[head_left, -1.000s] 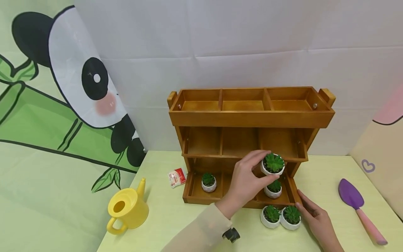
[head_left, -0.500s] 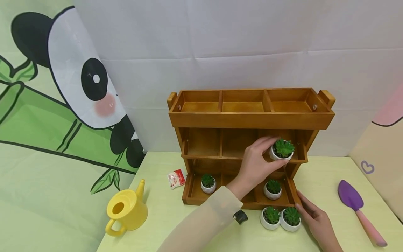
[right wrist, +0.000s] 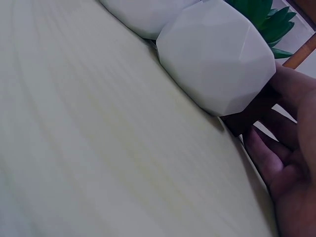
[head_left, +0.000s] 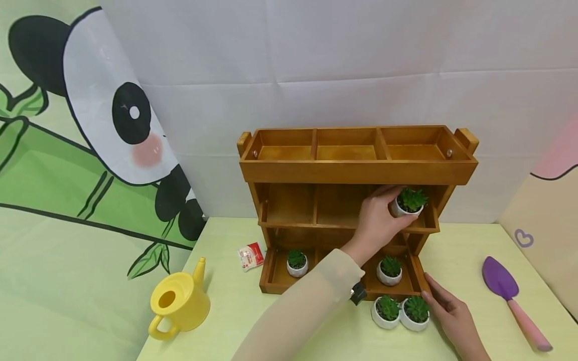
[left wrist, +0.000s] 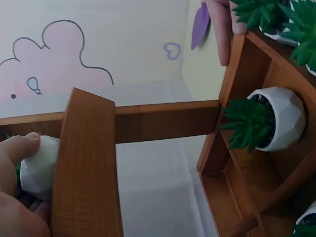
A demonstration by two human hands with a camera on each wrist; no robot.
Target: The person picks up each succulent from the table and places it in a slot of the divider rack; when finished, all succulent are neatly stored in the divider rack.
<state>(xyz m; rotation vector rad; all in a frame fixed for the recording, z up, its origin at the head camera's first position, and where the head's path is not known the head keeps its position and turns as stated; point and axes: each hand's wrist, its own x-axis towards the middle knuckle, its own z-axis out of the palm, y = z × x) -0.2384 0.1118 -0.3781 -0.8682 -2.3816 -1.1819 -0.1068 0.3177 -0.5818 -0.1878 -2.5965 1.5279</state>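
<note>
My left hand (head_left: 379,218) holds a small succulent in a white faceted pot (head_left: 408,201) between thumb and fingers, at the right compartment of the middle tier of the wooden shelf (head_left: 358,173). In the left wrist view, the white pot (left wrist: 40,168) shows partly behind a wooden board; whether it touches the tier's floor is hidden. My right hand (head_left: 453,316) touches the lower tier's right front corner, fingers extended along its outer side. Two potted succulents, one left (head_left: 386,312) and one right (head_left: 415,313), stand side by side on the table before the shelf.
The bottom tier bears one potted succulent at left (head_left: 297,263) and one at right (head_left: 389,271). A yellow watering can (head_left: 180,303) and a red-and-white packet (head_left: 251,256) lie left of the shelf. A purple trowel with pink handle (head_left: 515,301) lies at right.
My left hand has carried its potted succulent up and rightward, from in front of the bottom tier to the middle tier's right compartment. The right hand stays at the shelf corner.
</note>
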